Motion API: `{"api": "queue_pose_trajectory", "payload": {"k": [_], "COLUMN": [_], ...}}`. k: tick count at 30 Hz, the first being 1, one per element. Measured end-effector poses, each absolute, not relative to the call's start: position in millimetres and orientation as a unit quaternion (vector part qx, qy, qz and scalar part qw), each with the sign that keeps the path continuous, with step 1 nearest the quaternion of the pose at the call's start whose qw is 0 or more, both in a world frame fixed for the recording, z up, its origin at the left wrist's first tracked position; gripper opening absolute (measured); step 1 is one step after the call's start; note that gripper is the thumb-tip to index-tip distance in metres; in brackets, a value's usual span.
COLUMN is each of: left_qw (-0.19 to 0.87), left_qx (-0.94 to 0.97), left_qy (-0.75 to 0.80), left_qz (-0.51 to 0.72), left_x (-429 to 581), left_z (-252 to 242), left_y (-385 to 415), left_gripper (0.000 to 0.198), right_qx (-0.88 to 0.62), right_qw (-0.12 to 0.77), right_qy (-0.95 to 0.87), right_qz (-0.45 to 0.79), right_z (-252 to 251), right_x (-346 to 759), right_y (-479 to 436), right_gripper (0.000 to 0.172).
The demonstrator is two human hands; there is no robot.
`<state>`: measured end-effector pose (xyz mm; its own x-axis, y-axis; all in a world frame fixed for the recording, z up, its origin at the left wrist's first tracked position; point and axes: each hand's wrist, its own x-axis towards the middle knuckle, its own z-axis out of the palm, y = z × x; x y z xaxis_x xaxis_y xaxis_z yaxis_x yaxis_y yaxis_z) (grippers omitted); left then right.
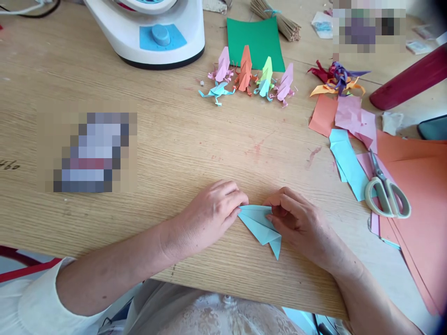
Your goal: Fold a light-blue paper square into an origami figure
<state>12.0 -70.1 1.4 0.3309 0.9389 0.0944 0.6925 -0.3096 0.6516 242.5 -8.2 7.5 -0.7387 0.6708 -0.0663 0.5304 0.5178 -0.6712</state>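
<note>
Paper, pale blue, thin, folded to a pointed flat wedge (261, 224), lies at the near table edge: partly creased, I judge, far from figure shape. Left hand (209, 215) pins its corner; right hand (296, 218) pinches its flap. Beyond: six finished folded-paper figures (249, 77), crisp, multicoloured.

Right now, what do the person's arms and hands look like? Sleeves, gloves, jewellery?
Both hands bare: left hand, right hand, no gloves, no rings or watch visible. Forearms are uncovered. A white sleeve is pushed up on the left arm; the right arm shows no sleeve in view.
</note>
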Motion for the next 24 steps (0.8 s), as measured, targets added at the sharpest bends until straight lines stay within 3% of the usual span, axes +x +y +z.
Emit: {"api": "queue_pose_trajectory", "payload": {"k": [17, 24], "left_qw": [0.237, 0.238], "left_qx": [0.746, 0.753], "left_qy": [0.569, 0.568], "left_qz": [0.251, 0.231], "left_x": [10.9, 11.7], "left_z": [2.1, 4.6], "left_y": [-85.0, -83.9], "left_gripper": [0.013, 0.014], "right_qx": [-0.289, -0.260], "right_qw": [0.111, 0.129], "right_qy": [-0.904, -0.915], "right_qz": [0.294, 0.281], "right_z": [2.2, 1.0], "right_x": [241.3, 237.0], "right_y": [-10.1, -9.4], "right_gripper": [0.032, 0.027]}}
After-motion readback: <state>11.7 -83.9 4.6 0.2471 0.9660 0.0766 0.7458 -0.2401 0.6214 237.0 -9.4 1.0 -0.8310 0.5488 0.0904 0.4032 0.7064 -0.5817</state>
